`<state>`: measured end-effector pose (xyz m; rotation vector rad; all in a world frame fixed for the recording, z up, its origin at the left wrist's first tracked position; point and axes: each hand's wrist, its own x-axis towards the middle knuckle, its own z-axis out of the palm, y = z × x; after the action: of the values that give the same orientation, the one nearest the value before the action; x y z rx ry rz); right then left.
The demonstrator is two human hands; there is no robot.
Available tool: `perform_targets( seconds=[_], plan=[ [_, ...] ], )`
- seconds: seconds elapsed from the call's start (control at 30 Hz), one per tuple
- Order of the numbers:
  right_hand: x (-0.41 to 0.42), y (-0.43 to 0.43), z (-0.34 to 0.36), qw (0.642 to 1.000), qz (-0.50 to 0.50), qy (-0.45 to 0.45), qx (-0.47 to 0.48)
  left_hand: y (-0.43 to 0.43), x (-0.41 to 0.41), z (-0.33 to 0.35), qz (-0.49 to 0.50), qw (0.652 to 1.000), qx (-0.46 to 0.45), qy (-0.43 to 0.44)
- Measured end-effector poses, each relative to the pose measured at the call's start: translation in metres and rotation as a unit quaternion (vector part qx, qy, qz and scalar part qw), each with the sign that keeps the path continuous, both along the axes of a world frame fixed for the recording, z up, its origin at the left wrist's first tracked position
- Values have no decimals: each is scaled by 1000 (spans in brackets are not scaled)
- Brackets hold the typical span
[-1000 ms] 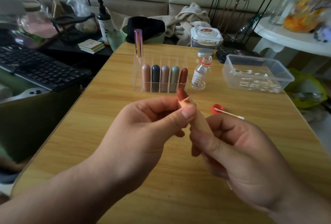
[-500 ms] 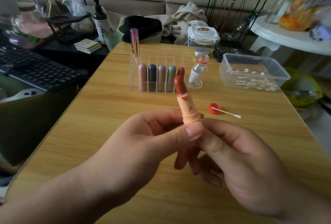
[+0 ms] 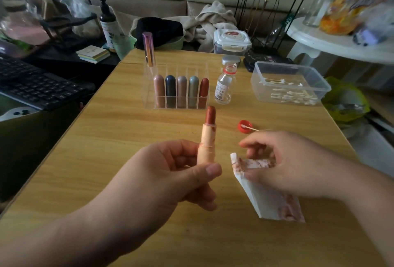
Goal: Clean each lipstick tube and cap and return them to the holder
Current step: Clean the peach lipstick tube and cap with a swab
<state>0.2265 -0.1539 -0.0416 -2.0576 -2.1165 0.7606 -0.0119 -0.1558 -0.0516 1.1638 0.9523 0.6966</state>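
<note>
My left hand (image 3: 170,173) grips an uncapped lipstick tube (image 3: 206,141) upright; its peach barrel is smeared red and the dark red stick is wound out. My right hand (image 3: 292,160) pinches the upper edge of a folded white tissue (image 3: 270,198) stained red, lying on the table just right of the tube. Behind stands a clear acrylic holder (image 3: 177,87) with several capped lipsticks in its front row and a tall pink metallic tube (image 3: 148,49) at its back left.
A small glass bottle (image 3: 223,84) stands right of the holder, its red cap (image 3: 244,126) with a cotton swab lying nearer. A clear tub of swabs (image 3: 287,83) sits far right. A keyboard (image 3: 32,85) lies beyond the table's left edge.
My right hand let go of the tube and moved right onto the stained tissue. My left hand now holds the tube alone, upright and lower in view.
</note>
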Motion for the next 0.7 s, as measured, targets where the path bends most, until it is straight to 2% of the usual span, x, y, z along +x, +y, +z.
perform_targets(
  seconds=[0.2, 0.3, 0.47, 0.6, 0.7],
  plan=[
    [-8, 2, -4, 999, -12, 15, -31, -3, 9, 1, -19, 996, 32, 83],
    [-11, -2, 4, 991, 11, 122, -45, -4, 13, 2, -57, 991, 49, 108],
    [-16, -11, 10, 929, -4, 367, -42, -5, 16, 1, -74, 997, 0, -7],
    [-13, -16, 8, 873, -73, 477, -75, -9, 13, -1, -27, 996, -47, -68],
    [-14, -19, 21, 849, -108, 507, -99, -11, 10, 4, 2, 997, -50, -58]
  ],
)
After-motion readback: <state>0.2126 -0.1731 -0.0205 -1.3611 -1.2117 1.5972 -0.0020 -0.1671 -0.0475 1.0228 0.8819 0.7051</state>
